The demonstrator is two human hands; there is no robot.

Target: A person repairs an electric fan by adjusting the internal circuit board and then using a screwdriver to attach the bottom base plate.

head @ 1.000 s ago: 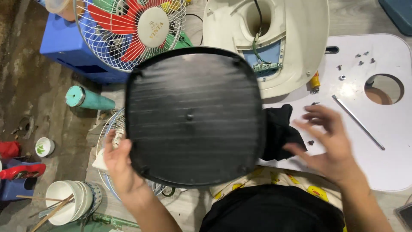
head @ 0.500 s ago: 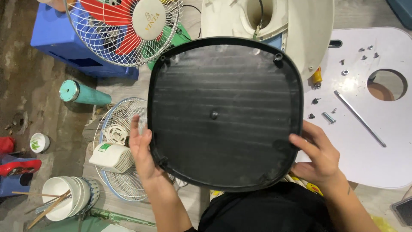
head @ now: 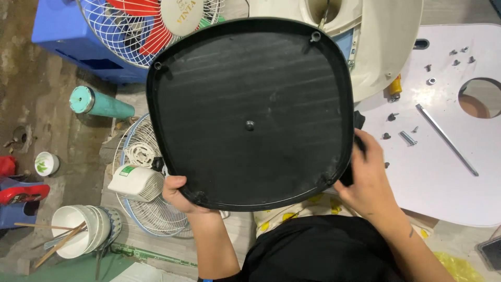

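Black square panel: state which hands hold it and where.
Both hold the black panel: the left hand grips its lower-left corner, the right hand its lower-right edge.

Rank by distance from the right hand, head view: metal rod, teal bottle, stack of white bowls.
From the right hand:
1. Metal rod, just to its right on the white board.
2. Teal bottle, far left on the floor, past the black plate.
3. Stack of white bowls, lower left corner, farthest.

Two bare hands and forearms, seen from above.
Left hand (head: 177,194) and right hand (head: 367,180) uncovered, no gloves, rings or watch visible. Forearms bare to the elbows. Black fabric garment (head: 318,250) over the torso; pale cloth with yellow print (head: 292,211) just above it.
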